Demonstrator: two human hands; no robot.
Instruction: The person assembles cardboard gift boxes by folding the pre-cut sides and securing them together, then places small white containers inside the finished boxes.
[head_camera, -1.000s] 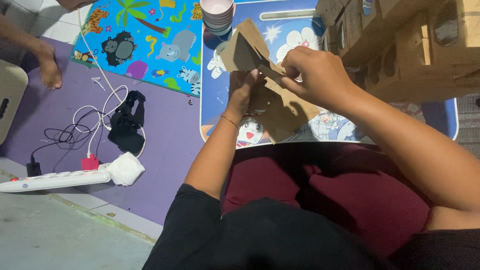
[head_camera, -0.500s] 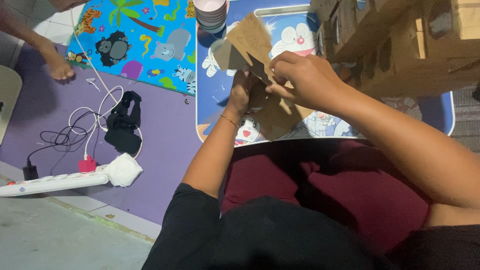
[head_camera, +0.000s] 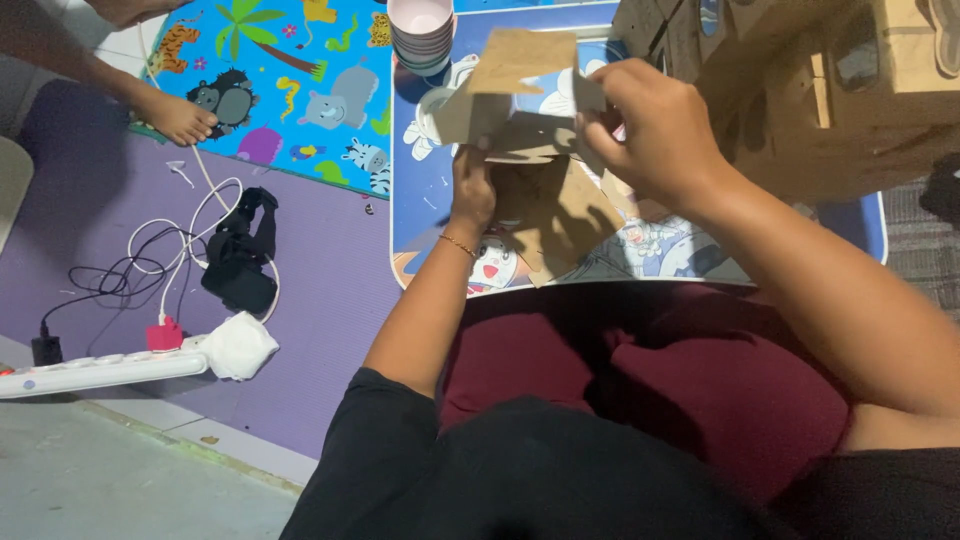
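Maroon fabric (head_camera: 640, 370) covers the lap of a seated person in a black top, seen from a head-worn camera looking down. Both bare forearms reach forward over the near edge of a low blue table (head_camera: 860, 225) printed with cartoon figures. The left hand (head_camera: 472, 190), a thin bracelet at its wrist, is closed around the underside of a folded cardboard piece (head_camera: 520, 100) held above the table. The right hand (head_camera: 655, 130) pinches the same cardboard piece from its right side, fingers curled over the top edge. A flat brown cardboard sheet (head_camera: 565, 215) lies on the table directly below the two hands.

To the left, on a purple floor mat (head_camera: 330, 300), sit a white power strip (head_camera: 100, 372) with a pink plug, a white adapter block (head_camera: 238, 346), a tangle of white and black cables (head_camera: 150, 270) and a black strap-like object (head_camera: 240, 262). Beyond these, a colourful play mat (head_camera: 290, 90) shows jungle animals, and another person's bare foot (head_camera: 180, 118) rests at its edge.

At the far end of the table stands a stack of pale pink cups (head_camera: 421, 35). A large cardboard construction (head_camera: 830, 90) with cut openings fills the upper right, just beside the right hand.
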